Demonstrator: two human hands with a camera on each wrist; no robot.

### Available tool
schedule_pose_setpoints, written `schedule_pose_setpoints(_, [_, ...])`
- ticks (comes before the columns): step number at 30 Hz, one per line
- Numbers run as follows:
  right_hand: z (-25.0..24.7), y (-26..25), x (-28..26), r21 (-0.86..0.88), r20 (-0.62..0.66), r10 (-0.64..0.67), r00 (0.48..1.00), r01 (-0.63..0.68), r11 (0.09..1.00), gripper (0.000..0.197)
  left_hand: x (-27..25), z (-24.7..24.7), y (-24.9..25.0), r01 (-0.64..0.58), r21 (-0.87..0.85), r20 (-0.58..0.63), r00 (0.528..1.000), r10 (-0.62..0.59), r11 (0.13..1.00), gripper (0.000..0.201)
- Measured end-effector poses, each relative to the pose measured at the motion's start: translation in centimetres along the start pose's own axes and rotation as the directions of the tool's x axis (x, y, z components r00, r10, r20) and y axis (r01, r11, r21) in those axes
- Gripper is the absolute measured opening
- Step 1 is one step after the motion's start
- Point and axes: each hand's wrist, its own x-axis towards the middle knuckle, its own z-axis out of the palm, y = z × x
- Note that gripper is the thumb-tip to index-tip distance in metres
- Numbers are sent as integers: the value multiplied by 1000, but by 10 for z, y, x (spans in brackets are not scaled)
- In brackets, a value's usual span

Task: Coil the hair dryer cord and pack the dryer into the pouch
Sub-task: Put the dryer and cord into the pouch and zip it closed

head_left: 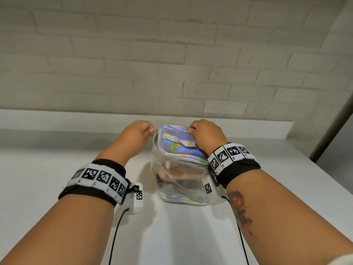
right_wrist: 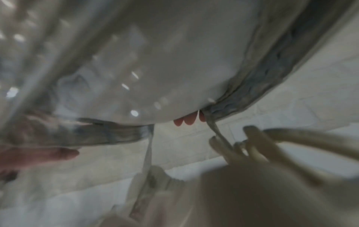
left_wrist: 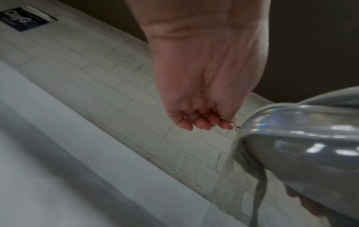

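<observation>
A pouch with a holographic lid (head_left: 177, 142) and clear walls (head_left: 183, 190) stands upright on the white table. The pinkish hair dryer (head_left: 176, 173) shows blurred through the front wall, and its pale cord loops (right_wrist: 252, 144) lie inside. My left hand (head_left: 140, 130) is at the lid's far left corner and pinches the small metal zipper pull (left_wrist: 237, 126), other fingers curled. My right hand (head_left: 203, 133) lies on the lid's far right part, fingers curled over its back edge. The zipper track hangs loose along the left side (left_wrist: 258, 190).
A white brick wall (head_left: 172, 64) rises behind a low ledge (head_left: 57, 119) just past the pouch. The table's right edge (head_left: 313, 165) runs diagonally close to my right arm. Black cables (head_left: 114, 236) hang from both wrist bands over the near tabletop.
</observation>
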Motion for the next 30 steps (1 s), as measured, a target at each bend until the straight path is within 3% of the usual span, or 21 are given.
schedule_pose_setpoints(8, [-3,10,10,32,-49,218,975,-216,976,24,-27,10,12,-227,263,-87,962,257,938,22])
schedule_pose_setpoints(12, [-22,24,5,66,58,92,994,-96,993,29,-30,6,13,-193,297,-98,968,230,935,25])
schedule_pose_setpoints(15, [-29,42,-8,179,124,107,986,-128,975,32,-33,3,15,-178,292,-87,973,212,940,25])
schedule_pose_setpoints(18, [-18,50,-14,346,52,192,980,-198,917,28,-38,2,25,-131,267,-4,991,137,955,28])
schedule_pose_setpoints(21, [-11,48,-9,374,1,241,970,-224,900,27,-45,-8,41,-108,308,134,989,69,945,27])
schedule_pose_setpoints(23, [-8,45,-4,367,3,256,967,-239,899,27,-51,-13,58,-192,439,213,971,106,878,27])
schedule_pose_setpoints(26, [-6,40,-1,356,3,261,965,-245,902,27,-62,-7,91,-361,643,290,931,221,676,18])
schedule_pose_setpoints(30, [-5,35,-4,357,-6,257,967,-238,903,28,-70,22,132,-531,642,456,844,282,553,10])
